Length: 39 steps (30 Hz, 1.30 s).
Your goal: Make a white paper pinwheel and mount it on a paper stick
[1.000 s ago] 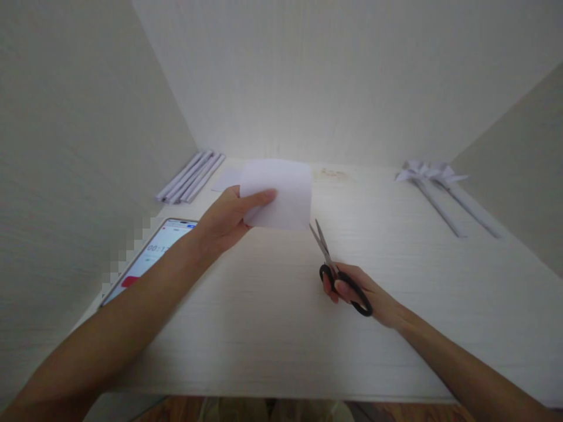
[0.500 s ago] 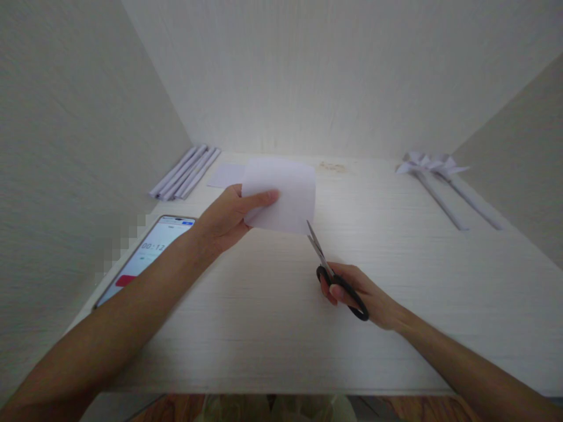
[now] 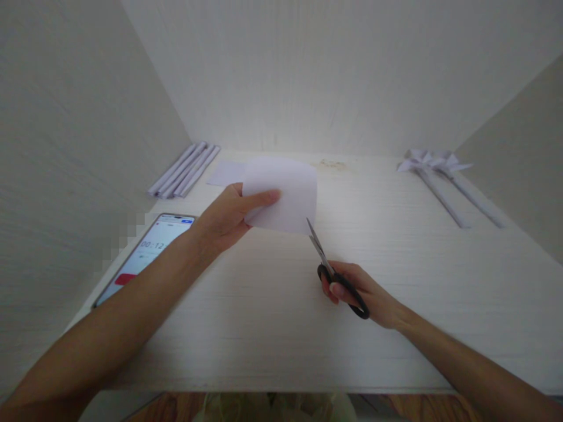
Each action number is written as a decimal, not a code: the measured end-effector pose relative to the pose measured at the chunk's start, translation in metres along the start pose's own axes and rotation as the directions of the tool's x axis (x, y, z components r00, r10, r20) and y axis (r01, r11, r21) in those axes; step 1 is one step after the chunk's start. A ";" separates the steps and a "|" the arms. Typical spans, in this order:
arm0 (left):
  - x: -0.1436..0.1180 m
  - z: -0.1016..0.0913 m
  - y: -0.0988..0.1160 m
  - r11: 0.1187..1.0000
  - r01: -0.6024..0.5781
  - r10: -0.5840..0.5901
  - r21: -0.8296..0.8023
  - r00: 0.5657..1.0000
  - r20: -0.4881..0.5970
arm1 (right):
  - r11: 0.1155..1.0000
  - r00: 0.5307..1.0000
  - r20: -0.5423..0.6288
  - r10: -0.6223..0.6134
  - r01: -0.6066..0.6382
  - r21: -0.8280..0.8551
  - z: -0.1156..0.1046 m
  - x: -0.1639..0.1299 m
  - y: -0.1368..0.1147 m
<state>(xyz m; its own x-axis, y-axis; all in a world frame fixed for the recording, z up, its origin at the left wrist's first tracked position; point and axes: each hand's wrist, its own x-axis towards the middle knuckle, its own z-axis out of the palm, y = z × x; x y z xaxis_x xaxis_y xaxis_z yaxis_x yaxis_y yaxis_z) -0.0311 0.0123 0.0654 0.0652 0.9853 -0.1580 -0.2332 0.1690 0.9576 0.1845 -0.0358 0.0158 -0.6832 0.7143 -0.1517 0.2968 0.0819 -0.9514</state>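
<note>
My left hand (image 3: 233,214) pinches a white, roughly square sheet of paper (image 3: 292,193) by its left side, thumb on top, holding it above the table. The sheet bows slightly. My right hand (image 3: 352,293) grips black-handled scissors (image 3: 328,266) with fingers in the loops. Their blades are a little apart and point up and to the left. The blade tips meet the paper's lower right corner, one lying over the sheet. I cannot make out a cut line.
Several rolled paper tubes (image 3: 187,170) lie at the back left beside flat paper (image 3: 226,173). A phone (image 3: 147,252) showing a timer lies under my left forearm. At the back right are two paper sticks with flower-like tops (image 3: 428,161). Walls enclose the white table (image 3: 255,328).
Almost nothing differs. The scissors and paper have shifted very slightly, and the sheet's right edge curves a bit more. Both hands keep their holds.
</note>
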 end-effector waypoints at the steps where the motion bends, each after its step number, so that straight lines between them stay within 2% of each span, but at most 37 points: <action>1: 0.000 0.000 0.000 1.000 -0.001 0.001 -0.004 1.000 0.001 | 1.000 1.000 0.000 -0.003 0.003 -0.004 0.000 0.000 0.000; 13: -0.001 0.001 0.001 1.000 -0.001 0.001 -0.019 1.000 -0.009 | 1.000 1.000 0.003 0.002 -0.002 0.014 0.000 0.001 0.002; 18: -0.001 0.003 0.001 0.999 0.024 -0.026 -0.034 0.999 -0.047 | 1.000 1.000 -0.012 0.007 -0.007 0.010 0.000 0.000 0.001; 39: -0.002 0.003 0.002 0.999 0.033 -0.034 -0.025 0.999 -0.033 | 1.000 1.000 0.002 0.025 -0.025 0.004 0.000 0.001 -0.002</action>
<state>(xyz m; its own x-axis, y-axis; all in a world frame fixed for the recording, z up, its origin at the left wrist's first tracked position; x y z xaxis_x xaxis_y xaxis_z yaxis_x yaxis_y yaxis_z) -0.0293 0.0106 0.0685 0.0413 0.9794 -0.1979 -0.2549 0.2018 0.9457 0.1838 -0.0352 0.0172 -0.6773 0.7144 -0.1759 0.3111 0.0614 -0.9484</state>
